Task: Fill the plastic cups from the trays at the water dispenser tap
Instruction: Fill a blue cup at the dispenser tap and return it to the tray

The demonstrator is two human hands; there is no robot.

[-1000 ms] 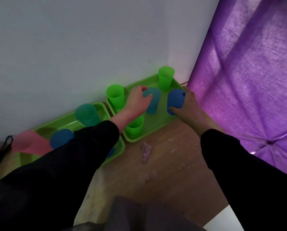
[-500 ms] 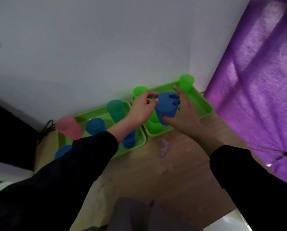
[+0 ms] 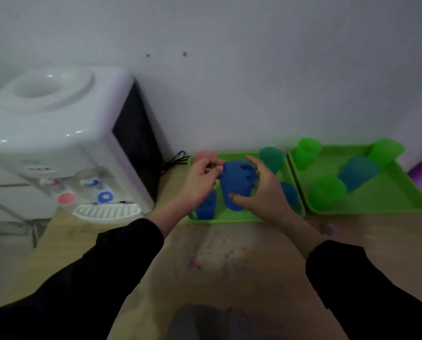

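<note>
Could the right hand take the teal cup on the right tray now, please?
Probably not yet: the right hand grips the blue cup, though nothing seems to block the teal cup.

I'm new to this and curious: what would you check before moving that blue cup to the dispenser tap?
1. Blue plastic cup held by right hand: ok.
2. Left hand gripping the cup's edge: cannot tell.
3. Cup's mouth facing up: cannot tell.
4. White water dispenser in view, to the left: ok.
5. Blue tap visible above white drip tray: ok.
</note>
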